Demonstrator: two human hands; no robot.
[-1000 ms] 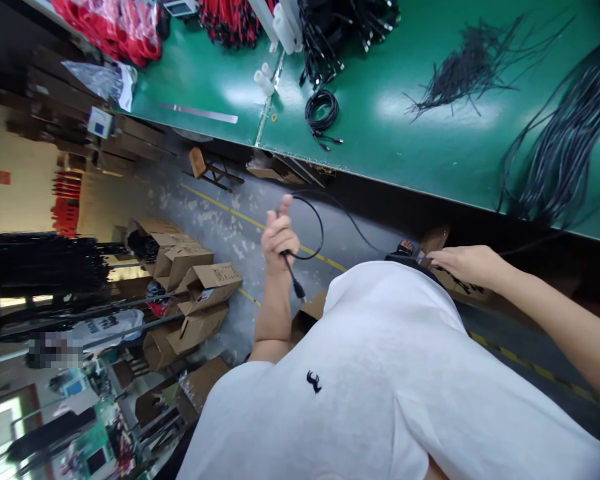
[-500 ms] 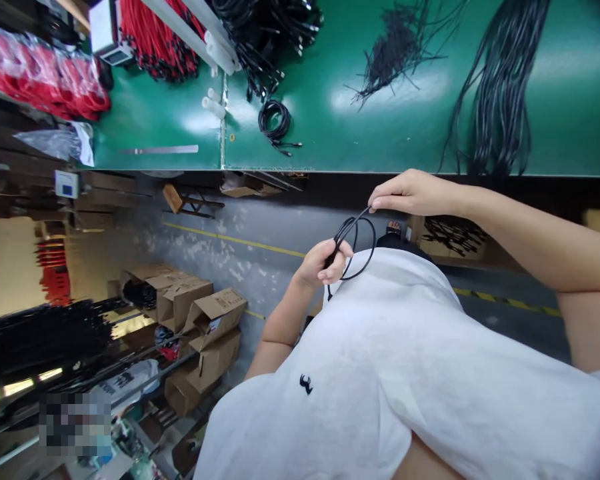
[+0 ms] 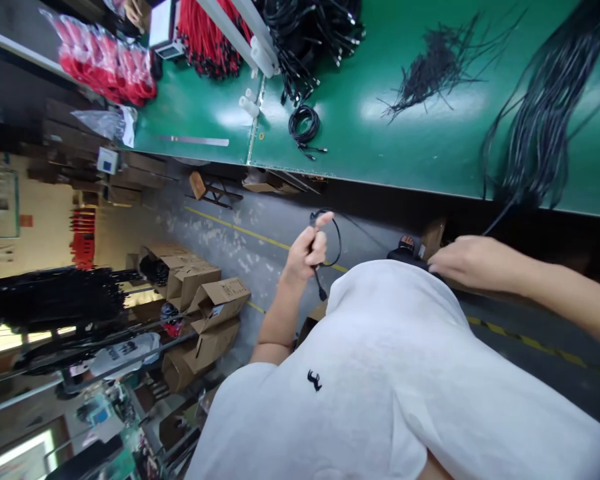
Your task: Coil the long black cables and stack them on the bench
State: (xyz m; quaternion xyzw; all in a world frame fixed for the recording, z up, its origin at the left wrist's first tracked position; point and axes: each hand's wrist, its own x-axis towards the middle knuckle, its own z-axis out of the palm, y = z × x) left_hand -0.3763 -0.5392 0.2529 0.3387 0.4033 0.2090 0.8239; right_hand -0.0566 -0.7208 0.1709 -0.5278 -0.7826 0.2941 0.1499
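Compared with 0.5 s ago, the 2 hands are well apart, where they had been close together with loops of cable between them. The left hand (image 3: 307,252) is curled around the black cable (image 3: 339,243), with its index finger stretched out, and 1 loop stands out beside it; the connector (image 3: 323,294) dangles below the fist. The right hand (image 3: 463,261) has moved down and to the right, just beyond the white shirt (image 3: 380,347), its fingers together. The view has also turned, so the worktop (image 3: 360,147) now slants down to the right.

The cable's run toward the right hand is faint and blurred, so I cannot tell whether those fingertips pinch it. A dark strand hangs over the worktop's edge toward that hand; where it ends is hidden. The long cable bundle (image 3: 540,133) is cut off at the top, as are the red cables (image 3: 210,40). The right hand partly covers a cardboard box (image 3: 433,236).
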